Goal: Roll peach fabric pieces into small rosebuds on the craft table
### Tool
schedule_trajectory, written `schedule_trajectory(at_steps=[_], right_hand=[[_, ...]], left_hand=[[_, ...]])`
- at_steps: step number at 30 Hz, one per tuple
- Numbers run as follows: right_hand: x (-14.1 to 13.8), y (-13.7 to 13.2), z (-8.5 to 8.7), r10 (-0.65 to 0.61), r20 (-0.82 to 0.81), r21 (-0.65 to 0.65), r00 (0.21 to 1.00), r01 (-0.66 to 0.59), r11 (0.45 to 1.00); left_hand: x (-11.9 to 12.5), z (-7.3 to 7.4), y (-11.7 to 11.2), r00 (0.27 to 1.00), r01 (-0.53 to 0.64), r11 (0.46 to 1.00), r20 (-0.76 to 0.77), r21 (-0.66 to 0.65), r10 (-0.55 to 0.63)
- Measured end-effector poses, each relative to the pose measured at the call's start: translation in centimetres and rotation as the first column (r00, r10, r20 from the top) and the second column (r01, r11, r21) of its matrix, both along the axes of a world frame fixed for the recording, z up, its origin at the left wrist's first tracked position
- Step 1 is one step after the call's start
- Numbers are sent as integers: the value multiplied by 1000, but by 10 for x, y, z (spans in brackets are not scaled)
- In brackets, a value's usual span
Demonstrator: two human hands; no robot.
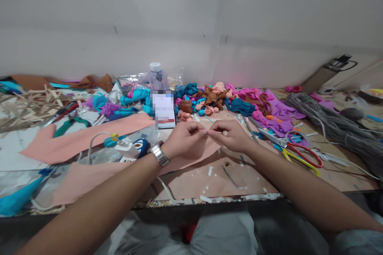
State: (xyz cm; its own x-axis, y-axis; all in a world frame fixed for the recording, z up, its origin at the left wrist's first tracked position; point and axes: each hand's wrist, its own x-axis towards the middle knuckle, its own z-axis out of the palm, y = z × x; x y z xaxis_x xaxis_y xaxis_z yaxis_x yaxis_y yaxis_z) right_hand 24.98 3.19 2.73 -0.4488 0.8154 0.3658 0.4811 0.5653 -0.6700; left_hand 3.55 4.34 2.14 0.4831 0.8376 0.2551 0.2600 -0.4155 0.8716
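My left hand (187,138), with a metal-band watch (160,153) at its wrist, is closed in a pinch near the table's middle. Opposite it, my right hand (229,134) pinches too, and the fingertips of both hands meet. Between them they grip the upper edge of a peach crepe paper strip (86,181), whose colour is close to that of the fingers. This strip runs from the lower left, under my left forearm, to below my right hand. A second peach crepe paper piece (101,131) lies behind it. A phone (164,109) stands just beyond my left hand.
Crumpled paper flowers (212,97) in several colours lie along the wall. Scissors (303,154) with red and yellow handles rest beside my right forearm, near a grey yarn bundle (326,121). Green-handled pliers (72,124), a white charger (127,149) and a plastic bottle (157,76) are left.
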Motion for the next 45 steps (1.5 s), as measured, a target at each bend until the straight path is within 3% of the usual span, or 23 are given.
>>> schedule_trajectory(at_steps=[7,16,27,36,45], right_hand=[[0,0,-2,-20,15,7,1000,20,1000],[4,6,-2,-64,-32,-1,997,64,998],[5,4,0,-70,2,62,998,69,996],[1,1,-5,-8,32,5,999,8,1000],[3,3,-3,-54,17,-5,998,55,998]], left_hand=[[-2,1,3,1000,24,1000,-2,6,-24],[-5,5,3,995,-100,995,10,13,100],[-6,5,4,996,-83,996,-40,18,83],[-2,3,-2,998,-20,1000,-67,24,22],[-5,6,1,995,-75,996,-63,42,78]])
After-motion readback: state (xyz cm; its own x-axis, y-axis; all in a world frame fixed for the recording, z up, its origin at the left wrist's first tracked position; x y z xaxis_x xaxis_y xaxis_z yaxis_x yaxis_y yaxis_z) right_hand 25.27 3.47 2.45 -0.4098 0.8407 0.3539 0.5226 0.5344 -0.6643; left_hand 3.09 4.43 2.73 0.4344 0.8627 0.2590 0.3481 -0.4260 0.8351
